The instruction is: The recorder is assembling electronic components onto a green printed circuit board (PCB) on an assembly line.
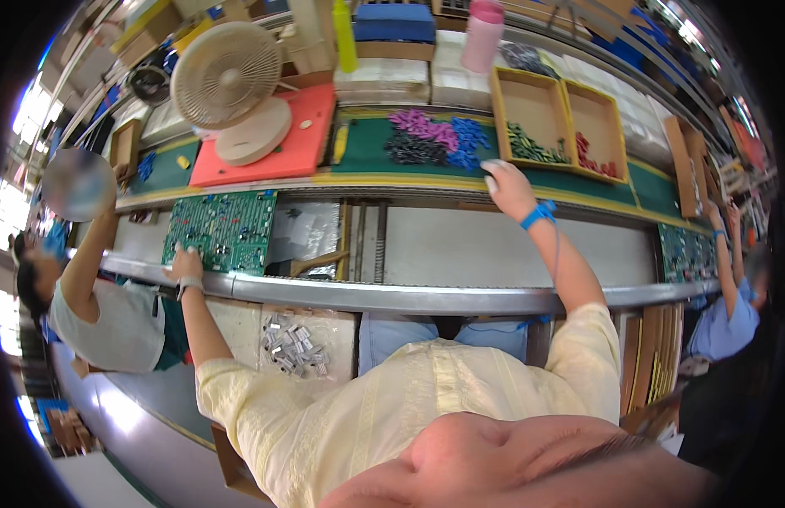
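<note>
My left hand (187,264) is at the near edge of a green circuit board (221,229), fingers over its surface and thumb by its edge. The board carries many small parts and lies across the conveyor rails. My right hand (511,190), with a blue wrist strap (538,214), reaches over the far ledge. Its thumb and forefinger stand slightly apart, and nothing shows between them. Just beyond its fingertips lie heaps of small blue parts (467,140), purple parts (420,125) and black parts (414,151).
Beside my right hand stands a divided cardboard box (570,114) with green and red parts. A white fan (226,76) stands on a red sheet (304,140). A metal rail (359,296) crosses in front of me. Silvery parts (292,345) lie below it. People work on both sides.
</note>
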Tool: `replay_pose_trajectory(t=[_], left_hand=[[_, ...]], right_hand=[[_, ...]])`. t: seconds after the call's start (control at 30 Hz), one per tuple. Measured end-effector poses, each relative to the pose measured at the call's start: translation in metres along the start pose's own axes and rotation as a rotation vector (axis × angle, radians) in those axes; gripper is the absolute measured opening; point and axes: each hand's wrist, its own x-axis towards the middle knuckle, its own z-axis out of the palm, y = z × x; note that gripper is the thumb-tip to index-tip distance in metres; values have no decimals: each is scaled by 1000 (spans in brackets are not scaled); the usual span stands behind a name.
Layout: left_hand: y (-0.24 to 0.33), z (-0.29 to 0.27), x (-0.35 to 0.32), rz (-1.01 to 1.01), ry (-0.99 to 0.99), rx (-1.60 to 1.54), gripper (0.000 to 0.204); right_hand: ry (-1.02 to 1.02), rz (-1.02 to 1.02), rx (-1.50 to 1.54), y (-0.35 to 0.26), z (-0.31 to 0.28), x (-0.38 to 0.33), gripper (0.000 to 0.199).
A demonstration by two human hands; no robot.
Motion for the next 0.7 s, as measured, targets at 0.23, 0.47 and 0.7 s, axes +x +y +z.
replay_pose_trajectory(t=[0.23, 0.47, 0.7], left_hand=[[19, 9, -36, 120, 111, -168, 45], [60, -23, -92, 232, -82, -299, 44], [110, -49, -156, 499, -202, -419, 41]], right_hand=[[-68, 108, 1, 9, 37, 38, 36], [-111, 57, 77, 13, 38, 22, 36], [-7, 92, 336, 26, 22, 15, 33]])
